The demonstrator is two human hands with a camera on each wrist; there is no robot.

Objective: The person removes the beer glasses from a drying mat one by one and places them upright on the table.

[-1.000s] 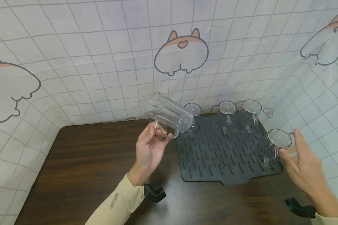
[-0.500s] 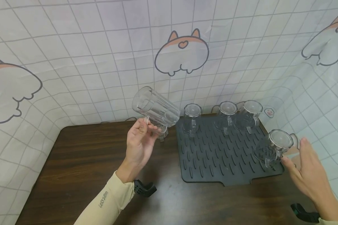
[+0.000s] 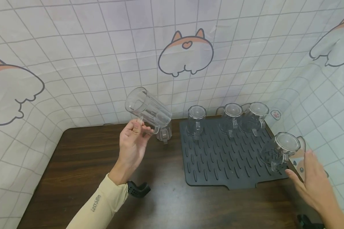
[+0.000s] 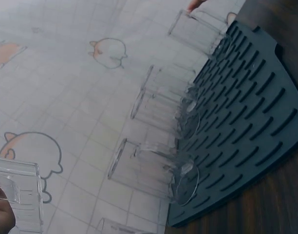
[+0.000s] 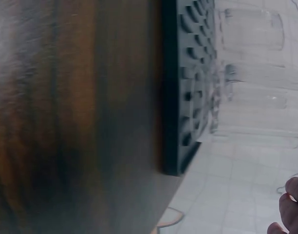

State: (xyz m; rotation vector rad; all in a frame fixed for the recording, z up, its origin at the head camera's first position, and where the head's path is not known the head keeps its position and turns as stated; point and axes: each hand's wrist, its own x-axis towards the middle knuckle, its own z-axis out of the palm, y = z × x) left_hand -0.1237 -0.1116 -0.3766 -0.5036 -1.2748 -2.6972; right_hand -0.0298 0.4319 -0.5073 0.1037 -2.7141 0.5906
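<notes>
Left hand (image 3: 133,143): grip closed, thumb and fingers pinching the handle of a clear mug (image 3: 149,106). That mug is held up off the desk (image 3: 97,152) at the far side, left of the mat, tilted, open end up and to the left, base down to the right. Right hand (image 3: 312,181): grip wide open, nothing in it, fingers straight, thumb spread, just beside the right-side mug (image 3: 283,144); looks apart from it.

Behind the held one, partly covered by it, a desk mug (image 3: 164,135) stands on bare wood; can't tell which way up. Right of that, a dark ribbed drying mat (image 3: 226,159) with four clear mugs, all upside down: far-left mug (image 3: 196,124), two close together at far right, middle mug (image 3: 230,121) and corner mug (image 3: 253,119), plus the right-side one.

Pale sleeve (image 3: 94,206) on the left arm, black wrist device (image 3: 139,190) at its cuff. White grid cloth (image 3: 103,63) hangs along far, left and right sides, corgi print (image 3: 186,57) at centre.
</notes>
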